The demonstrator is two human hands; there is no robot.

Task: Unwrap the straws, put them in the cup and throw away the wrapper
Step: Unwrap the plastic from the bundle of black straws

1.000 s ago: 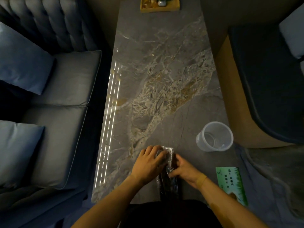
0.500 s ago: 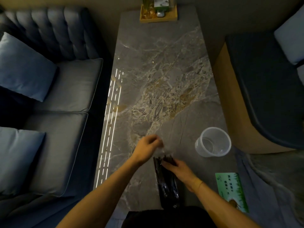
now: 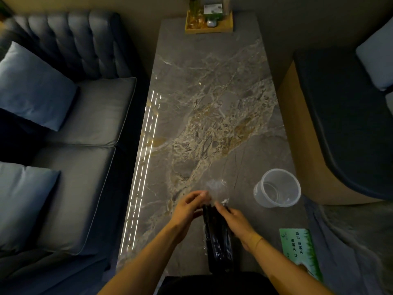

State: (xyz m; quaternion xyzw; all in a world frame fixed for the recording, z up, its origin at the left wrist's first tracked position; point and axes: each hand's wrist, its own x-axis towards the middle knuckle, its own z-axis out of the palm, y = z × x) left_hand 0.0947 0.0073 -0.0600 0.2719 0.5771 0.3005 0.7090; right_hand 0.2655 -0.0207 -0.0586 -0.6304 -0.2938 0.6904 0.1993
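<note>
A bundle of black straws [image 3: 218, 237] in a clear plastic wrapper [image 3: 214, 185] lies lengthwise on the marble table [image 3: 212, 92], near its front edge. My left hand [image 3: 188, 207] pinches the loose clear wrapper at the bundle's far end. My right hand [image 3: 232, 218] grips the bundle's top from the right side. The wrapper's opened end sticks up, blurred, just beyond my fingers. A clear plastic cup [image 3: 277, 188] stands upright and empty to the right of my hands.
A green printed card [image 3: 299, 250] lies at the table's front right corner. A wooden tray [image 3: 209, 22] with bottles sits at the far end. A grey sofa with blue cushions [image 3: 34, 86] runs along the left; a dark seat [image 3: 348, 116] is on the right.
My hands first covered the wrapped end together. The left hand then pulled the clear wrapper open away from the bundle, and it now pinches it beside the right hand.
</note>
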